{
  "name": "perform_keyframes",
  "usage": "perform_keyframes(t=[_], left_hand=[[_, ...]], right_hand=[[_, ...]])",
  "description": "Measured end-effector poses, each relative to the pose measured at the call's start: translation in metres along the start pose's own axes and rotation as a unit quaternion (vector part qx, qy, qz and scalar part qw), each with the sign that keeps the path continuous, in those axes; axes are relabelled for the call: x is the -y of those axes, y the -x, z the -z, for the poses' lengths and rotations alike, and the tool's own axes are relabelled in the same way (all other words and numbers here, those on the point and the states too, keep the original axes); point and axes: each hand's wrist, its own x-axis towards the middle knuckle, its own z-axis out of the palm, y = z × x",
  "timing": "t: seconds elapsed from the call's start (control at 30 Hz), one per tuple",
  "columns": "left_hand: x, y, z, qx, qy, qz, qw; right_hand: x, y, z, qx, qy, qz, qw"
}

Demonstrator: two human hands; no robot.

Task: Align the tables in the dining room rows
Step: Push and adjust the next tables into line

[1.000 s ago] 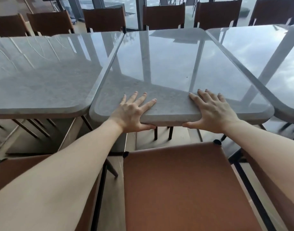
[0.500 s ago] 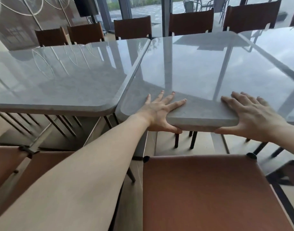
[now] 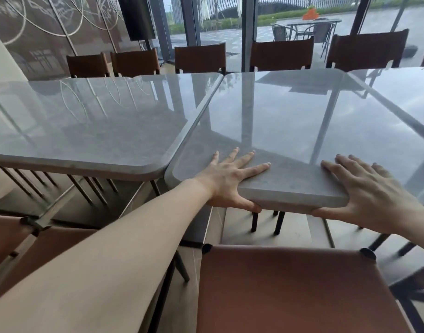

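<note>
Hands clamp the near edge of the glossy grey stone-topped middle table (image 3: 290, 121): left hand (image 3: 232, 181) and right hand (image 3: 371, 195) each lie fingers flat on top with the thumb hooked under the rim, a hold that lets the person drag or twist it. That table sits skewed, nearer than the matching grey table (image 3: 86, 126) left of it, their edges meeting at the far corner. Brown leather chair (image 3: 290, 292) stands just before it, so I judge the reach goes over it.

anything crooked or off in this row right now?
Yes. The middle table sits askew: its near edge juts out past the left table, and the seam between them runs at an angle. The left hand and right hand grip its near edge. No damage or spills visible.
</note>
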Motion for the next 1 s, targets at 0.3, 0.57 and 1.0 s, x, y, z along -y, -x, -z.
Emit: perform_keyframes(t=[0.3, 0.57, 1.0], left_hand=[[0.006, -0.007, 0.001, -0.001, -0.004, -0.002, 1.000], [0.016, -0.022, 0.002, -0.003, 0.005, 0.000, 1.000], [0.015, -0.019, 0.001, -0.030, 0.071, 0.024, 0.997]], right_hand=[[0.003, -0.007, 0.003, 0.005, 0.010, -0.008, 1.000], [-0.003, -0.026, -0.002, -0.003, 0.002, -0.012, 1.000], [0.000, -0.026, 0.011, 0.071, -0.044, -0.031, 0.996]])
